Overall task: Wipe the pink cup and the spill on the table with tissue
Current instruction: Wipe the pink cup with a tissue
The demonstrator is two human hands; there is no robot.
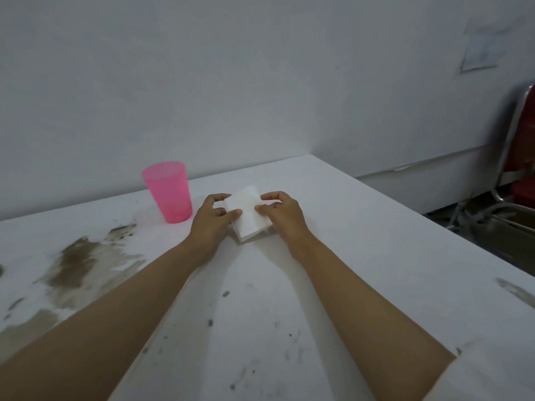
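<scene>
Pink cup point(169, 192) stands upright near the tissue point(249, 211), pinched by left hand point(212, 219) and right hand point(282, 212).

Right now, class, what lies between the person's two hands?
A stack of white tissue, pinched by the left hand and the right hand; the head view shows it.

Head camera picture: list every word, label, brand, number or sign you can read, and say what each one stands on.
No text in this view can be read.
On the wall, the sheet of paper has faint marks, too blurred to read.
On the pink cup no label or print shows.
On the tissue no print shows; it looks plain white.
</scene>
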